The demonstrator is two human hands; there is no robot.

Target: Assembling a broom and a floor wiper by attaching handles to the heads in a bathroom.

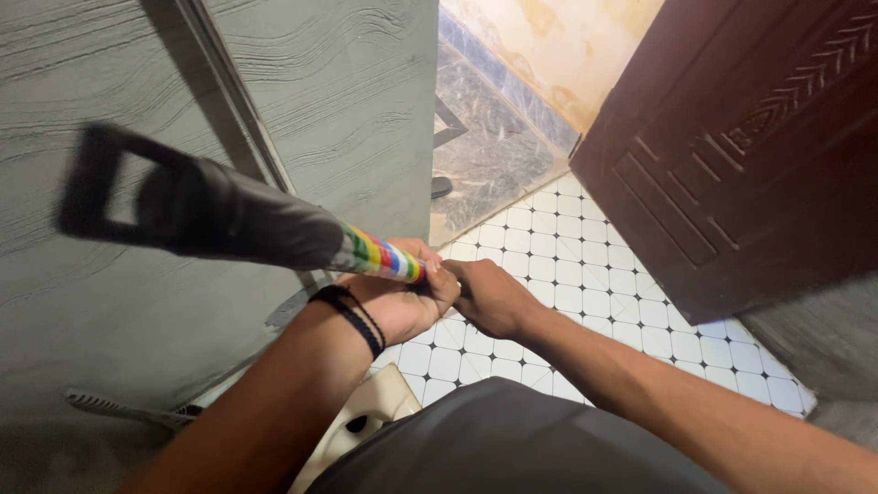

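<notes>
A long handle (229, 215) runs across the middle of the head view, with a black grip and loop end at the left and a rainbow-striped shaft (384, 258) toward the hands. My left hand (402, 297) wraps around the striped shaft; black bands circle its wrist. Just to the right, my right hand (489, 297) also closes around the shaft, touching the left hand. The lower part of the handle is hidden behind both hands.
A grey textured wall (110, 320) fills the left. A dark brown wooden door (750, 155) stands open at the right. White floor tiles (585, 265) with small dark dots lie below. A cream plastic object (366, 421) sits near my body; a thin toothed tool (119, 407) lies at lower left.
</notes>
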